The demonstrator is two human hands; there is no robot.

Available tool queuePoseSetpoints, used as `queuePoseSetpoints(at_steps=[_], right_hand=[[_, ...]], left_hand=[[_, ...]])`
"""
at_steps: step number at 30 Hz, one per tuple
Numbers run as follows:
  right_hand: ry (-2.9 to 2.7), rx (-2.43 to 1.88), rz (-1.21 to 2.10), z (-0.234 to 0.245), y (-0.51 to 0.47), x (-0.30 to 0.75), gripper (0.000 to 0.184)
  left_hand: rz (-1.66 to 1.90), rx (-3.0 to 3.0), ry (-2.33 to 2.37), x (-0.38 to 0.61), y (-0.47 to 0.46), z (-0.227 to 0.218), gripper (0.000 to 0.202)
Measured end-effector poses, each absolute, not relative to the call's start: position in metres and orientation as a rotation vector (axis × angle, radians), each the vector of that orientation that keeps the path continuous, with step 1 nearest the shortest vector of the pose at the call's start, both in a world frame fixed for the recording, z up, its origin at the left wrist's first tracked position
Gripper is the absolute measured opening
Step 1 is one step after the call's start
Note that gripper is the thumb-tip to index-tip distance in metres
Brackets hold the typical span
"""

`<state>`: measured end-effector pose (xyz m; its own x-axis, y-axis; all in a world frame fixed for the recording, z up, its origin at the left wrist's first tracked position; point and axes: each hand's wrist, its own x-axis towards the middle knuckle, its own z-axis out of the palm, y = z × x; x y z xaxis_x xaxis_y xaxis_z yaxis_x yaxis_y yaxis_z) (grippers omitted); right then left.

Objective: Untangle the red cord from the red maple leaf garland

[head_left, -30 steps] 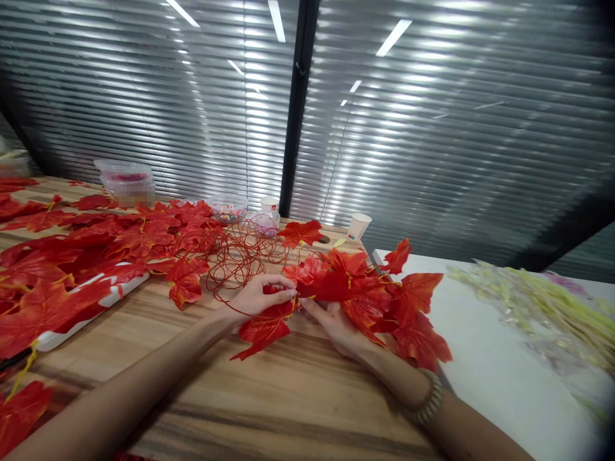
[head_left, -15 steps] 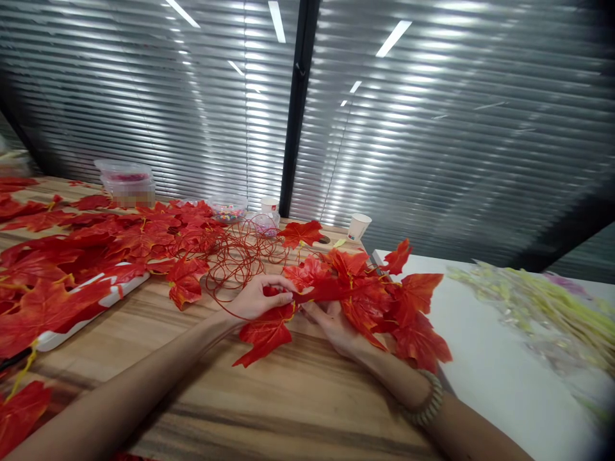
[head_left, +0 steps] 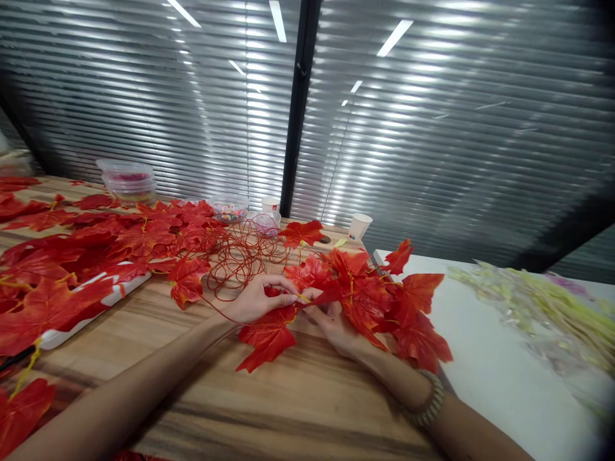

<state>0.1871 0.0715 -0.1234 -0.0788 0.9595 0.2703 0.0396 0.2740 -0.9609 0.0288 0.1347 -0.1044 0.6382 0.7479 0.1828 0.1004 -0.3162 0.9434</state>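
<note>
My left hand is closed in a pinch on the yellow stem of a red artificial maple leaf, just above the wooden table. Opposite it, my right hand pinches by the same stem, its fingertips partly hidden by red leaf. One maple leaf hangs below my left fingers. Behind and right of my right hand lies a bunch of joined red leaves. Thin red cord runs past my left hand from a loose tangle of cord.
Many red leaves cover the table's left, some over a white tray. Plastic tubs, a container of beads and paper cups stand at the back. Bagged yellow strips lie on a white surface to the right.
My right fingertips have come up to the yellow stem beside my left fingers. The red leaf between the hands has turned, and the hanging leaf has shifted slightly down and right.
</note>
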Motion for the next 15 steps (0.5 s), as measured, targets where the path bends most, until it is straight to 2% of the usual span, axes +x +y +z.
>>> queuePoseSetpoints(at_steps=[15], right_hand=[[-1.48,-0.945,1.032,-0.1237,0.0732,0.1886,0.027]], left_hand=[[0.732,1.824,0.689,0.0292,0.1313,-0.1044,0.013]])
